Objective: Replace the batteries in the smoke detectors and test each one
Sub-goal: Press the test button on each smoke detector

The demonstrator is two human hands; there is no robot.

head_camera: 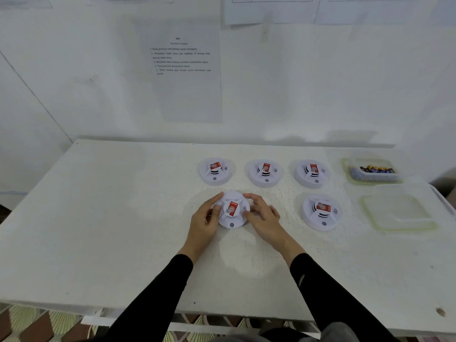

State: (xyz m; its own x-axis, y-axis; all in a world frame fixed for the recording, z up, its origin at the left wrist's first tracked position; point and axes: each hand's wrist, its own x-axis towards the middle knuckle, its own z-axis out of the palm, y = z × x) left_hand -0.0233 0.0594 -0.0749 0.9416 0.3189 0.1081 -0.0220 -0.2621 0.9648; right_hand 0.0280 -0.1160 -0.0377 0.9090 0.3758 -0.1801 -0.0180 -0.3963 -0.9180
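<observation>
**First detector in hand**

The left hand (pixel 204 219) and right hand (pixel 264 214) grip the near smoke detector (pixel 232 209), both curled round its rim. Four other detectors (pixel 265 172) look closed, untouched; batteries (pixel 375 169) wait far right. Likely barely begun.

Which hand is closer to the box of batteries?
Right. The right hand holds the detector on the side facing the box of batteries; the left hand holds the opposite side.
</observation>
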